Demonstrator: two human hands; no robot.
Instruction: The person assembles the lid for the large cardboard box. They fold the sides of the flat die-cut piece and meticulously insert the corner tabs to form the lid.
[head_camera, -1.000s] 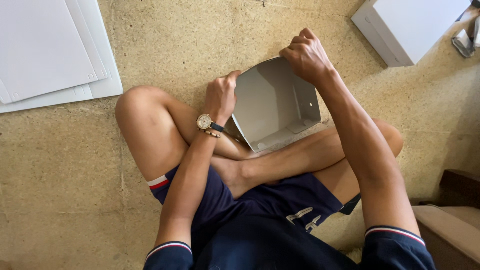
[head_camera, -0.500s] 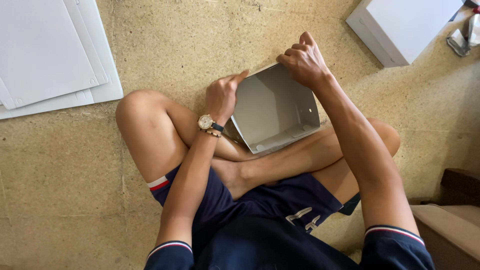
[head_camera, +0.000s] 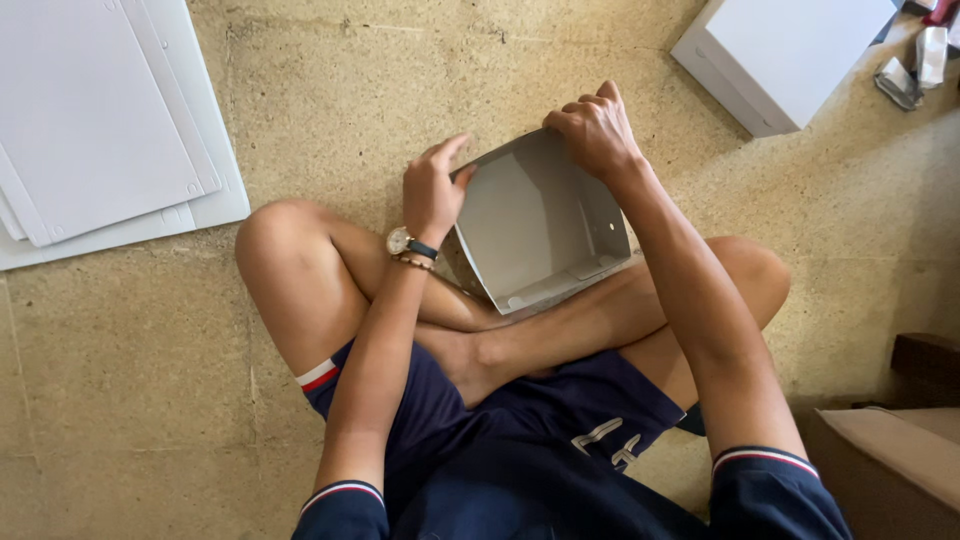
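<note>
Head view: speckled tan floor, flat white sheets stacked left

A person sits cross-legged on a beige speckled floor, holding a grey folded cardboard box on the legs. The left hand grips its left wall; the right hand clasps the far edge. Flat white sheets lie well apart.

- Flat white sheets are lying stacked on the floor at upper left.
- A white box is sitting at upper right.
- A brown cardboard box is showing at lower right.
</note>
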